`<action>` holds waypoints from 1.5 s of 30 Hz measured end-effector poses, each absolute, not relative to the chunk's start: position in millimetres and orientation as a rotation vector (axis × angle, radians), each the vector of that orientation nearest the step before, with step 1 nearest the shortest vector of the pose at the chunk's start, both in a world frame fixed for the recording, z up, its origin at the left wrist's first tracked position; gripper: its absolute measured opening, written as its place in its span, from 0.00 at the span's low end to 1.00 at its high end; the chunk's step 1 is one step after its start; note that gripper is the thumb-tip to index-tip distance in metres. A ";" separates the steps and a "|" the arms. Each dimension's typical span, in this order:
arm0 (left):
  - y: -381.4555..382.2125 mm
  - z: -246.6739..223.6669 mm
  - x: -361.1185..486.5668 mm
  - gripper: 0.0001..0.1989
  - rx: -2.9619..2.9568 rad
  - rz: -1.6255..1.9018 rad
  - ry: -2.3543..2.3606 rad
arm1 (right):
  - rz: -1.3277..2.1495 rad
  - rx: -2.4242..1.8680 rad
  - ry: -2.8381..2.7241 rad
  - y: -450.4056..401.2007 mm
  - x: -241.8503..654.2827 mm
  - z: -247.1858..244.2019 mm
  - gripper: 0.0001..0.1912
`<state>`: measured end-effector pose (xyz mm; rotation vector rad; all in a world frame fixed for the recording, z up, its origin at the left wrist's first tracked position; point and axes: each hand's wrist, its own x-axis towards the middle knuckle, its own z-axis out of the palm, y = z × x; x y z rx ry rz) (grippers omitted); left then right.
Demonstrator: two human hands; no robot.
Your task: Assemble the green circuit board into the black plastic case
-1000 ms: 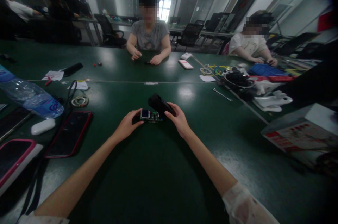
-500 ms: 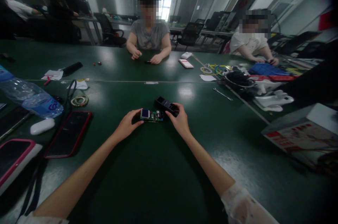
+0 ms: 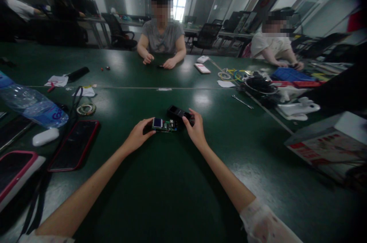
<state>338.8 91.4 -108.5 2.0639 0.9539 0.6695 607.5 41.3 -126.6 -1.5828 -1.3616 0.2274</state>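
Observation:
Between thumb and fingers, my left hand [image 3: 141,132] grips the left end of a green circuit board [image 3: 165,125] that carries a small screen. My right hand [image 3: 196,125] is closed around the right end of a black plastic housing [image 3: 178,113] with a window cut in its face. The housing sits just behind and to the right of the board, tilted towards the right. Their near ends lie close together; whether they touch I cannot make out. Both parts are at the middle of the green table [image 3: 160,182].
To the left lie a red-edged phone [image 3: 74,145], a white earphone case [image 3: 46,136] and a water bottle [image 3: 34,101]. A wrench [image 3: 242,101], tangled cables [image 3: 259,82] and a box [image 3: 329,143] are on the right. A person [image 3: 162,36] sits opposite.
My right thumb and fingers have shifted slightly on the black housing, which has tilted a little. My left hand and the circuit board look unmoved.

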 end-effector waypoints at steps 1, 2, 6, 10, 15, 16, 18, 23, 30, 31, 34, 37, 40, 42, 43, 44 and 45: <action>91.4 -108.6 338.8 0.26 2.066 0.667 0.955 | 0.232 -1.583 -1.364 41.0 607.2 -125.8 0.24; 91.5 -108.6 338.8 0.26 2.067 0.664 0.956 | 0.235 -1.583 -1.366 40.8 606.9 -125.3 0.24; 91.6 -108.4 339.1 0.26 2.071 0.661 0.955 | 0.262 -1.602 -1.390 40.8 607.1 -126.4 0.27; 91.4 -108.5 339.4 0.26 2.078 0.668 0.951 | 0.284 -1.619 -1.407 41.8 609.0 -129.4 0.30; 91.7 -108.7 339.3 0.26 2.079 0.661 0.953 | 0.246 -1.641 -1.417 43.7 610.7 -132.5 0.30; 91.9 -108.8 339.3 0.26 2.080 0.660 0.953 | 0.229 -1.647 -1.415 44.2 610.9 -133.3 0.30; 91.9 -108.9 339.4 0.26 2.085 0.663 0.957 | 0.190 -1.657 -1.411 45.3 611.4 -135.4 0.30; 90.9 -108.4 339.2 0.26 2.091 0.665 0.954 | 0.142 -1.670 -1.409 47.6 612.6 -138.8 0.27; 89.6 -105.7 339.0 0.27 2.101 0.653 0.952 | 0.209 -1.614 -1.299 43.6 609.9 -131.0 0.27; 89.6 -105.5 339.0 0.27 2.098 0.651 0.950 | 0.219 -1.582 -1.271 42.4 608.8 -129.0 0.27; 90.0 -106.0 338.8 0.27 2.090 0.654 0.947 | 0.226 -1.486 -1.242 38.0 604.3 -122.0 0.27; 90.4 -106.7 338.7 0.27 2.092 0.666 0.946 | 0.218 -1.420 -1.293 33.9 597.6 -114.2 0.27; 89.9 -106.5 338.9 0.27 2.090 0.668 0.949 | 0.271 -1.376 -1.383 31.4 590.5 -107.1 0.28; 89.5 -106.3 339.0 0.27 2.094 0.668 0.952 | 0.326 -1.353 -1.449 30.7 587.0 -103.6 0.28; 89.5 -106.5 339.1 0.26 2.099 0.671 0.955 | 0.352 -1.344 -1.484 30.6 585.8 -102.3 0.28; 89.7 -107.0 339.1 0.26 2.103 0.676 0.960 | 0.374 -1.338 -1.518 30.5 584.9 -101.4 0.27; 90.1 -107.9 339.1 0.27 2.104 0.681 0.966 | 0.394 -1.336 -1.552 30.3 584.2 -100.9 0.27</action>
